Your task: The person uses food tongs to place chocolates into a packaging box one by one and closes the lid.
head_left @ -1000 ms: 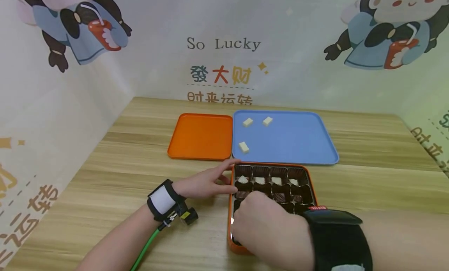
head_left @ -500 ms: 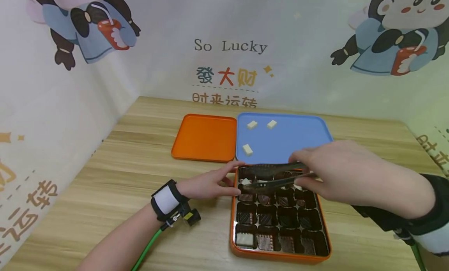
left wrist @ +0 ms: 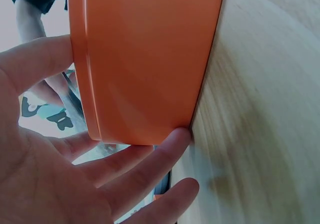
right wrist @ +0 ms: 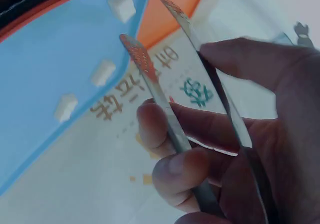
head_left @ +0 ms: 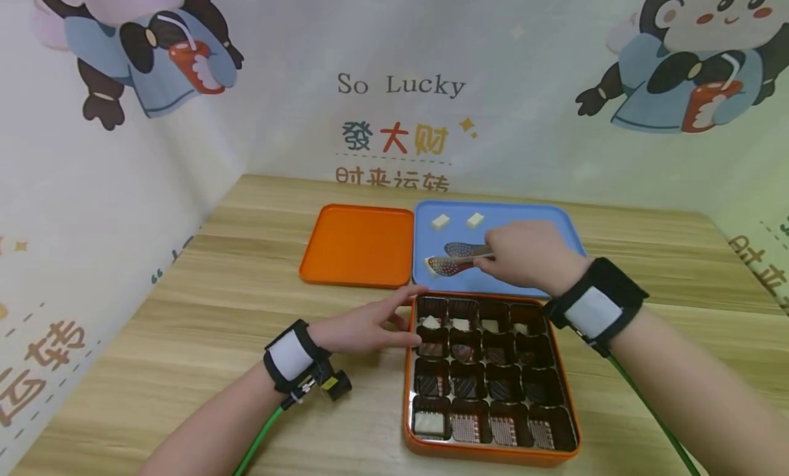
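My right hand [head_left: 530,253] holds metal tongs [head_left: 450,266] with perforated tips over the blue tray [head_left: 511,214]. In the head view the tips overlap the nearest white block [head_left: 428,262]. The right wrist view shows the tong arms spread apart, with that block [right wrist: 122,5] beyond the tips and nothing between them. Two more white blocks [head_left: 440,222] lie farther back on the tray. My left hand [head_left: 366,323] rests extended fingers and thumb at the far left corner of an orange box [head_left: 493,455], whose dark divided insert holds chocolates and white pieces.
An orange tray [head_left: 364,246] adjoins the blue tray's left side. The box stands just in front of the blue tray on a wooden table [head_left: 203,311]. A printed backdrop [head_left: 524,133] rises behind the table. Green cables [head_left: 653,414] run from both wrists.
My right hand moved from over the box to its right side, then forward and left over the blue tray, bringing the tongs to the nearest block. My left hand has stayed at the box corner.
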Demonstrator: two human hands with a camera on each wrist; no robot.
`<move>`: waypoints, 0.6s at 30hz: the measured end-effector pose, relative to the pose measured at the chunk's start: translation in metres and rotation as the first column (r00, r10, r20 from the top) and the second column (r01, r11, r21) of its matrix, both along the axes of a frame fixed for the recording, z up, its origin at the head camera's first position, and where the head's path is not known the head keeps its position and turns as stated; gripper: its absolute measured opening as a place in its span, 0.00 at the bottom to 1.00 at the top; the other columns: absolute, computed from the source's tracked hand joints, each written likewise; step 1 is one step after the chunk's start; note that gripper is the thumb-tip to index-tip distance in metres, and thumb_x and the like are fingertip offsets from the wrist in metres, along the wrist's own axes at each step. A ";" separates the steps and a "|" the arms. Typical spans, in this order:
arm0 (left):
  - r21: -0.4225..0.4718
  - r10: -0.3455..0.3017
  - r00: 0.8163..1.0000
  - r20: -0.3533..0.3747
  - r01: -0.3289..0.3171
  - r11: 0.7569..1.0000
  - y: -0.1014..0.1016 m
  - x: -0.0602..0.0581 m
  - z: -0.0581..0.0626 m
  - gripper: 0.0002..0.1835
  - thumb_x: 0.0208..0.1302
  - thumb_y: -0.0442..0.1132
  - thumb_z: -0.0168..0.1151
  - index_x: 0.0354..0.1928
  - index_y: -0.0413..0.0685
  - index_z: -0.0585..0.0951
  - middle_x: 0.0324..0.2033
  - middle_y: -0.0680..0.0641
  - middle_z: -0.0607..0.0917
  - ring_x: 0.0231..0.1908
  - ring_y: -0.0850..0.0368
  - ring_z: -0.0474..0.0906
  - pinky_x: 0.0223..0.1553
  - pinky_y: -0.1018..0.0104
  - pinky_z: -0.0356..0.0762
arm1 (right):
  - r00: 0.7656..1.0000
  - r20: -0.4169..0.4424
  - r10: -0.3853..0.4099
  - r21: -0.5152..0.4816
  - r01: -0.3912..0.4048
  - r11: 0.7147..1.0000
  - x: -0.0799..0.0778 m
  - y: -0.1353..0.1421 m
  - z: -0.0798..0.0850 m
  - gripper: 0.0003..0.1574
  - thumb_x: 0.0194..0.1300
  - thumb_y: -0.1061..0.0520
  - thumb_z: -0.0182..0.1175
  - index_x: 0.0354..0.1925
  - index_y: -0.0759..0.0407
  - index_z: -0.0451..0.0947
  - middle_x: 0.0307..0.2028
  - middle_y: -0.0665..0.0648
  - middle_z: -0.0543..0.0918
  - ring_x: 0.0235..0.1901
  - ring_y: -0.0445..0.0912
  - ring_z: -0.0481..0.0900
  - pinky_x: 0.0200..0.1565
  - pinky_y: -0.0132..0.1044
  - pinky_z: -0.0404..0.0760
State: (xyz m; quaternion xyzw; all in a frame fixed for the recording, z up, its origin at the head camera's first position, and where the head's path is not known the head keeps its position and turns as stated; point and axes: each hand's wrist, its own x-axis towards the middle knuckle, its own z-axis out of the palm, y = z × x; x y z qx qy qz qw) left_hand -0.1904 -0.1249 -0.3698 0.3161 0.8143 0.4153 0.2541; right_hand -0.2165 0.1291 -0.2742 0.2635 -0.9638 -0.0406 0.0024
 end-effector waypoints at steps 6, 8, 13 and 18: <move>0.005 0.000 1.000 -0.013 0.000 1.000 0.001 0.001 -0.003 0.40 0.60 0.54 0.56 0.69 0.66 0.46 0.66 0.44 0.56 0.48 0.61 0.72 0.43 0.63 0.71 | 0.998 0.053 -0.034 0.121 0.027 0.992 -0.012 -0.024 -0.007 0.22 0.61 0.43 0.54 0.16 0.52 0.69 0.12 0.49 0.63 0.14 0.43 0.63 0.17 0.34 0.57; 0.009 -0.002 1.000 -0.010 0.002 1.000 0.000 0.000 -0.002 0.40 0.60 0.53 0.56 0.69 0.65 0.46 0.66 0.44 0.56 0.47 0.61 0.72 0.43 0.63 0.71 | 0.998 0.053 -0.041 0.162 0.032 0.986 -0.015 -0.030 -0.009 0.21 0.61 0.42 0.54 0.18 0.52 0.71 0.13 0.49 0.65 0.15 0.43 0.65 0.18 0.35 0.60; 0.015 -0.008 1.000 0.009 0.008 1.000 0.000 0.000 -0.002 0.40 0.60 0.53 0.56 0.69 0.65 0.46 0.66 0.44 0.56 0.47 0.61 0.72 0.41 0.63 0.72 | 0.998 0.047 -0.043 0.215 0.032 0.976 -0.019 -0.037 -0.014 0.18 0.60 0.43 0.57 0.23 0.54 0.73 0.14 0.50 0.69 0.17 0.43 0.69 0.22 0.37 0.68; 0.016 -0.006 1.000 0.006 0.006 1.000 0.000 0.000 -0.002 0.39 0.60 0.53 0.56 0.69 0.66 0.47 0.66 0.44 0.56 0.48 0.60 0.72 0.40 0.63 0.72 | 1.000 0.002 -0.008 0.202 0.007 0.979 -0.021 -0.036 -0.016 0.17 0.58 0.44 0.59 0.28 0.56 0.75 0.16 0.50 0.71 0.17 0.43 0.69 0.23 0.37 0.71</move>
